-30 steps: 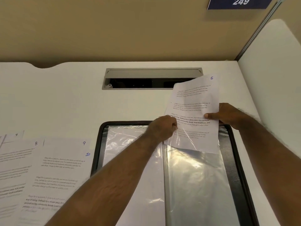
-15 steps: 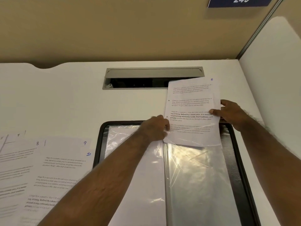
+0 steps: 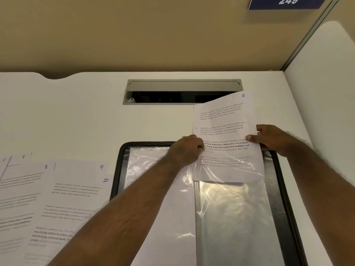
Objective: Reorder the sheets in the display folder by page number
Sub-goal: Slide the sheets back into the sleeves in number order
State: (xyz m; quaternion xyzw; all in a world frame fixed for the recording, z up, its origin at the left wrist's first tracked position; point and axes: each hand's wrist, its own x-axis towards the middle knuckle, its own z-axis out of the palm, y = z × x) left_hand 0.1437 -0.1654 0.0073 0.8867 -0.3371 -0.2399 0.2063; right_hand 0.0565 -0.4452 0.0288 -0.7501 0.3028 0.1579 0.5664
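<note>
Office cubicle workstation. White tabletop [image 3: 76, 116] with grey cable-access hatch [image 3: 182, 91] at 12 o'clock, beige partition wall [image 3: 134, 35] behind, white side divider [image 3: 322, 93] at 3 o'clock, blue number plate "249" [image 3: 288, 1] at 1 o'clock.

You have a white sheet [image 3: 222, 120] with grey and black printed text and a blue handwritten 5 in its corner. The display folder [image 3: 284, 198] in front of you has a black cover and rim, and its clear plastic sleeves [image 3: 234, 217] show silver-grey glare with white streaks. The loose sheets [image 3: 57, 198] to your left are white with black print and blue handwritten numbers 7, 8, 9 and 10. Your desk [image 3: 76, 116] is white, with a grey metal cable tray [image 3: 182, 86], black inside. The wall [image 3: 134, 31] is tan, and its sign [image 3: 286, 2] is dark blue with white digits 249.
</note>
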